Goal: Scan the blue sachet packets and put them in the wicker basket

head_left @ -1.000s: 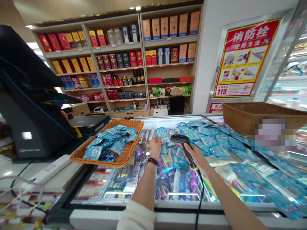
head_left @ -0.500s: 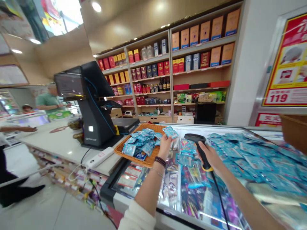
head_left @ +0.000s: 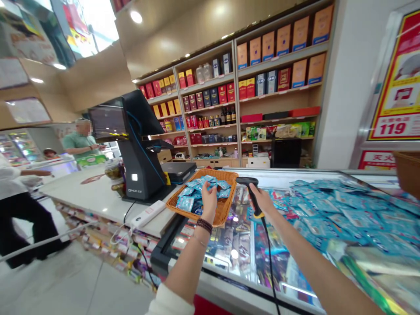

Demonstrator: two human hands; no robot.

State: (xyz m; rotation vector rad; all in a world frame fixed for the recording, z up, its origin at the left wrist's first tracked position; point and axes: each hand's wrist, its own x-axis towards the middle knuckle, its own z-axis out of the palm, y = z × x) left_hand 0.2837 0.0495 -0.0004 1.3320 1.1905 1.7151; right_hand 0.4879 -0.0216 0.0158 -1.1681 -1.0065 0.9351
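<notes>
Head view: left hand [head_left: 209,202] over wicker basket [head_left: 229,178], fingers pinched, packet between them perhaps; right hand [head_left: 263,202] closed round barcode scanner [head_left: 252,197]. Blue packets [head_left: 192,195] in basket: light, soft, slippery — best taken by edge.

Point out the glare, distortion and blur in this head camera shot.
In the head view, bright reflections streak the glass freezer lid, worst at the lower right; the wide lens bows and tilts the wooden shelving; the wicker basket looks fairly sharp, while the lower right corner looks washed out.
</notes>
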